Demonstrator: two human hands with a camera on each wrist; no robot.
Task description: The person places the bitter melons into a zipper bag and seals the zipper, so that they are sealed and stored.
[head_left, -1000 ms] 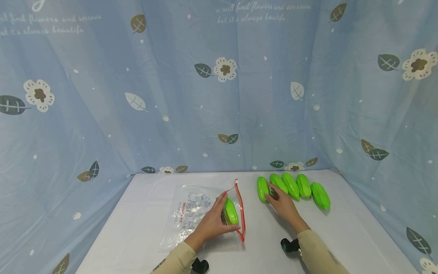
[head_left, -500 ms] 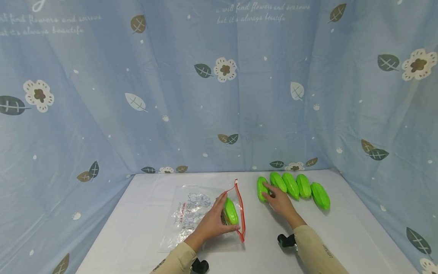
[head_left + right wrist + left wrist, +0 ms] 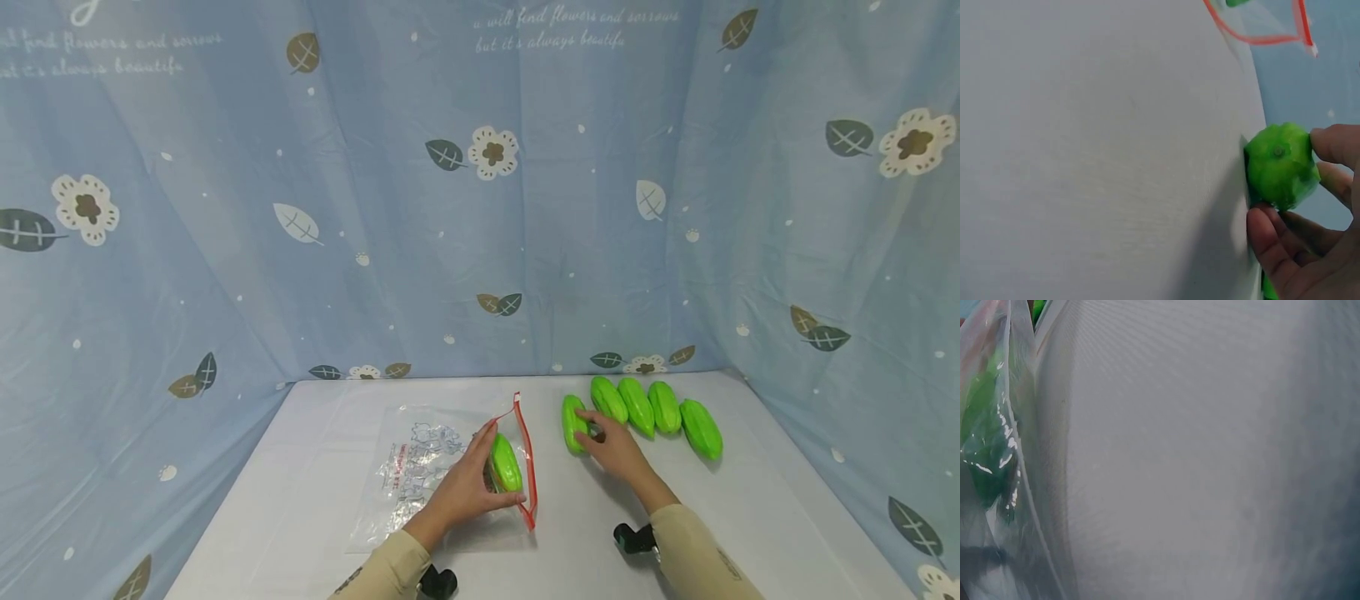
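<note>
In the head view a clear zip bag (image 3: pixel 408 475) with a red zip edge lies on the table, its mouth spread apart on the right. My left hand (image 3: pixel 465 487) holds the bag by its mouth, fingers and thumb spread wide. A bright green ridged toy cucumber (image 3: pixel 507 462) lies in the mouth, between thumb and fingers. My right hand (image 3: pixel 611 446) grips another green toy cucumber (image 3: pixel 573 425), the leftmost of the row. The right wrist view shows that toy cucumber (image 3: pixel 1282 162) end-on, with thumb and fingers around it. In the left wrist view the bag's film hides the left fingers.
Several more green toy cucumbers (image 3: pixel 637 407) lie side by side at the table's back right. The white table (image 3: pixel 300 500) ends against a blue patterned curtain (image 3: pixel 397 267) at the back and sides.
My right hand has drawn the leftmost toy cucumber slightly toward me, away from its neighbours. The left hand and the bag have stayed where they were.
</note>
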